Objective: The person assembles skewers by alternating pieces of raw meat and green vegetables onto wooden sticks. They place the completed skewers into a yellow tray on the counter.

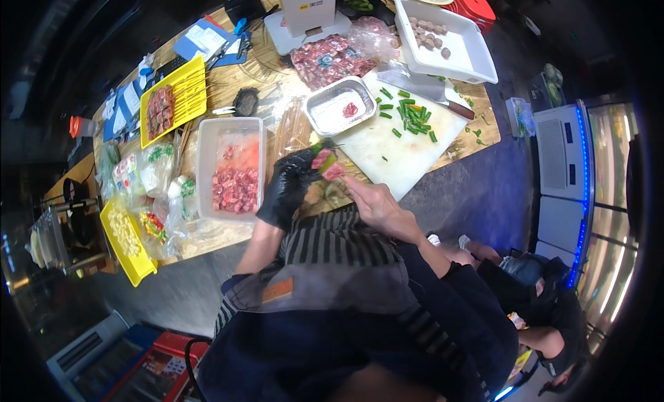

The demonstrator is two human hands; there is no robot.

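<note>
My left hand (290, 181), in a black glove, pinches a small green vegetable piece (317, 147) at the tip of a skewer. Bare, my right hand (374, 204) grips that skewer from below, with its stick mostly hidden by the fingers. Chunks of raw meat (332, 172) and a green piece between them are threaded on it. To the left of the gloved hand is a clear plastic tub (202, 168) of diced raw meat (236, 190). A foil tray (324, 117) holding one bit of meat lies just beyond my hands. Cut green vegetable pieces (412, 122) lie on the white cutting board (363, 143).
A cleaver (415, 83) rests on the board's far side. Beyond are bagged meat (332, 60) and a white bin (474, 60) of meatballs. Leftward sit a yellow tray (187, 91) of finished skewers and another yellow tray (142, 267). A person (550, 298) sits at right.
</note>
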